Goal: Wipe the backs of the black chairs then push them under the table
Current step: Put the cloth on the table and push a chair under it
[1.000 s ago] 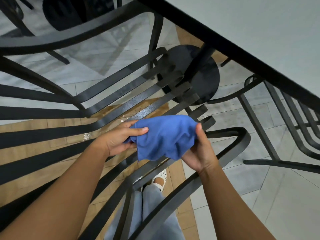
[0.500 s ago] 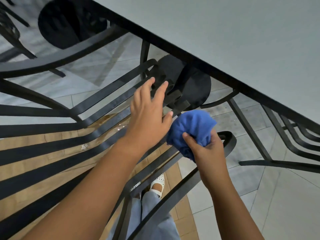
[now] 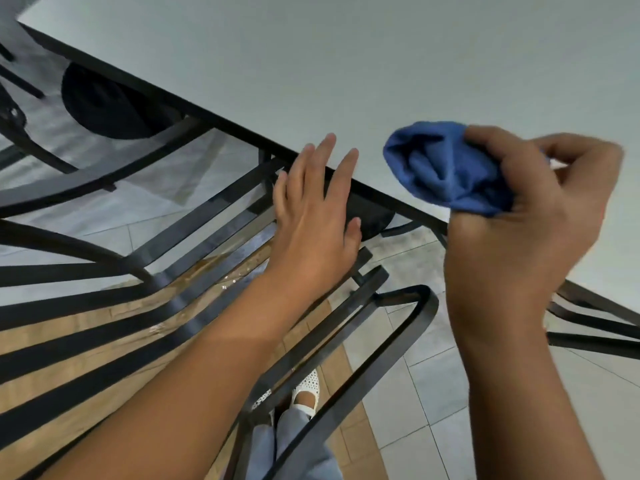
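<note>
A black slatted metal chair (image 3: 194, 233) fills the left and lower middle of the view, its seat front partly beneath the pale grey table (image 3: 381, 64). My left hand (image 3: 315, 220) hovers flat over the seat slats near the table's dark edge, fingers spread, holding nothing. My right hand (image 3: 526, 216) is raised over the table at the right, shut on a bunched blue cloth (image 3: 446, 164). The chair's curved right armrest (image 3: 398, 327) lies between my two forearms.
Another black chair (image 3: 595, 323) shows at the right edge under the table. A round black table base (image 3: 107, 105) sits under the table at upper left. Grey tiles and a wood-look strip cover the floor; my foot (image 3: 304, 389) is below the chair.
My right hand lifted the cloth from the chair up and to the right, over the table. My left hand let go of the cloth and reached forward, open, toward the table edge.
</note>
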### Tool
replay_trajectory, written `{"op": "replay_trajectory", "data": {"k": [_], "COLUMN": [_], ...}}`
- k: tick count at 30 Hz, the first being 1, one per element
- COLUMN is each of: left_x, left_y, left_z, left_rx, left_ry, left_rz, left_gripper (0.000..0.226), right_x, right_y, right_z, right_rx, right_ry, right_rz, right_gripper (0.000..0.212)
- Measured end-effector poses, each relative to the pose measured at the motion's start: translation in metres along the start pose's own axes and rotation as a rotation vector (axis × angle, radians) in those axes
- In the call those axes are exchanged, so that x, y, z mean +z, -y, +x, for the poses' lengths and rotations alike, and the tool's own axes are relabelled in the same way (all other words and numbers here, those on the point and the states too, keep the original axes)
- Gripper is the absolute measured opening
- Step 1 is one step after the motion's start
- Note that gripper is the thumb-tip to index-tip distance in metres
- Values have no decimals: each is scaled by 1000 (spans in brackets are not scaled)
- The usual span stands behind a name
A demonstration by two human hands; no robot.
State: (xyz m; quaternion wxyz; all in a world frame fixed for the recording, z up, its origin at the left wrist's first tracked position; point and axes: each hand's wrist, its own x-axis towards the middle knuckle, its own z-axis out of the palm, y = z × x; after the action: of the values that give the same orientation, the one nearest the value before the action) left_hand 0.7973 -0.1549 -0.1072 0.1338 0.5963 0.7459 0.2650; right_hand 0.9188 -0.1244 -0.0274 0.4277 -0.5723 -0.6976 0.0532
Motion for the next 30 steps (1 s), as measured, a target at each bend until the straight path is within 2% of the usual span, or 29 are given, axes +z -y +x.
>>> {"op": "replay_trajectory", "data": {"k": [2,3,4,6,7,8,11,15,19,24,30], "left_x": [0,1,2,4,4,3,-6,-9,-5,2,4], "left_y": [-4,-5,-7,-9,-9,-9,-13,-14,-6,-6,-3], "left_z": [10,15,20,29,32,35,45,66,78,83,88], "left_rx": [7,2,-7,-29,-39,-47,-39,-62,-92,-122,-108], "left_ry": [19,25,26,23,14,-3,-46,36,96,117,140], "left_rz": [14,25,47,103,120,124,132,224,281,359,435], "left_gripper": [60,56,54,55,55,57,62,52,55,59,63], "right_x": [18,27,35,44,44,42,34,43,58,68,82], "right_y": [-5,-10,-15,-26,-27,-29,-29,-23,-33,-50,-60], "right_z": [14,19,21,19,19,19,18,11,20,29,47], "right_rx": [89,123,94,83,110,111,100,191,148,91,130], "right_ry": [-20,53,211,657,811,880,857,802,763,703,625], "right_rz": [41,-3,-151,-395,-433,-438,-417,-376,-422,-441,-427], "right_gripper": [33,36,47,77,85,87,75,61,54,53,54]}}
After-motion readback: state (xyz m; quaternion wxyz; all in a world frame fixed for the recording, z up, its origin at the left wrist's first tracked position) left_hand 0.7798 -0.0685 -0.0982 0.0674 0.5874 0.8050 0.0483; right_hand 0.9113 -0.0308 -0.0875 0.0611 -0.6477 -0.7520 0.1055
